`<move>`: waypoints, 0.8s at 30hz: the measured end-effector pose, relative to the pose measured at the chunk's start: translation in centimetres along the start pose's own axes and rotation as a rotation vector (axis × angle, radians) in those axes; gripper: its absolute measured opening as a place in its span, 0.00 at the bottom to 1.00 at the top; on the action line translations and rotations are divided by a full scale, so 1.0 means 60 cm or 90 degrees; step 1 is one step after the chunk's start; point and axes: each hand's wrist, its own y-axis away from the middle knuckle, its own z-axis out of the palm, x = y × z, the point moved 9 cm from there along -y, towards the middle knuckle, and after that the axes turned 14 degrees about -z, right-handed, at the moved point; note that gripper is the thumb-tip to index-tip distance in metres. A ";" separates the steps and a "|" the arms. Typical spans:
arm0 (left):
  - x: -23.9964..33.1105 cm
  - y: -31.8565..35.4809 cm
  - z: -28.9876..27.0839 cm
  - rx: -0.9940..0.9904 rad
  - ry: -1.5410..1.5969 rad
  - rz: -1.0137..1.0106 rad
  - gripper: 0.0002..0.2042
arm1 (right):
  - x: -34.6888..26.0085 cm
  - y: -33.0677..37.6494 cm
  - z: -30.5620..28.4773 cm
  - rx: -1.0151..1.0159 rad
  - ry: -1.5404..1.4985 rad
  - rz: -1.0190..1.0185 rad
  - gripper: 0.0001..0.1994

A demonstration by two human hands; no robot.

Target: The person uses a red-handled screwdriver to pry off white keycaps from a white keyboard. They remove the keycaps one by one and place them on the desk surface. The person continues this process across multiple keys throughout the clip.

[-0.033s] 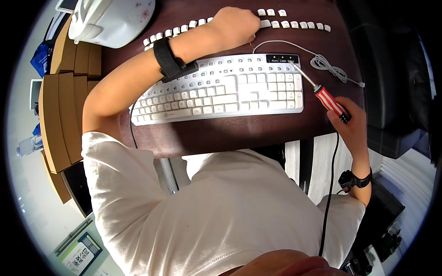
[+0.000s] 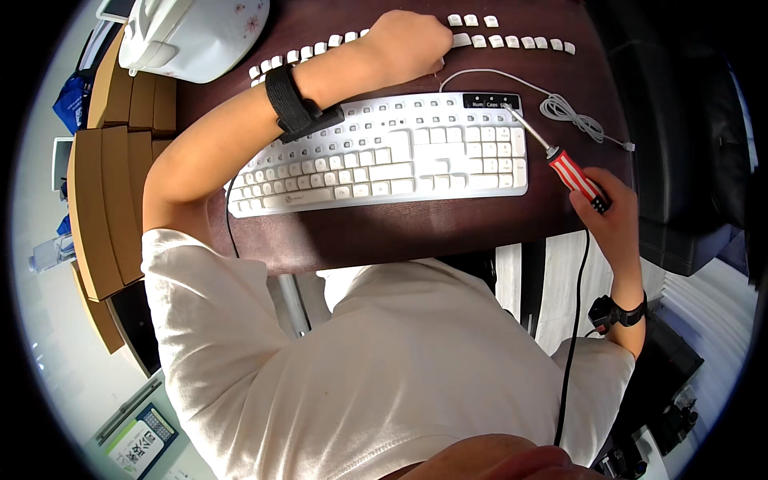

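A white keyboard (image 2: 344,194) lies on the dark table, its upper rows stripped of keycaps while the lower rows and number pad keep theirs. Beyond it, loose white keycaps (image 2: 528,43) stand in rows. My left hand (image 2: 410,46) is closed over these rows, above the keyboard's far edge; its curled fingers hide whatever they hold. In my right hand (image 2: 612,208) is a screwdriver (image 2: 574,176) with a red-and-white striped handle. Its metal shaft points up and left, the tip over the black indicator panel (image 2: 472,102) at the keyboard's top right corner.
A coiled grey cable (image 2: 572,116) lies right of the keyboard. At the far left of the table (image 2: 384,232) stands a white container (image 2: 216,44) with a flower print. Cardboard boxes (image 2: 100,212) are stacked left of the table, and a black leather seat (image 2: 676,216) is at the right.
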 end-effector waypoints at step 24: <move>-0.006 0.225 0.001 -0.118 0.410 -0.093 0.15 | -0.190 -0.091 0.067 -0.203 0.081 -0.229 0.12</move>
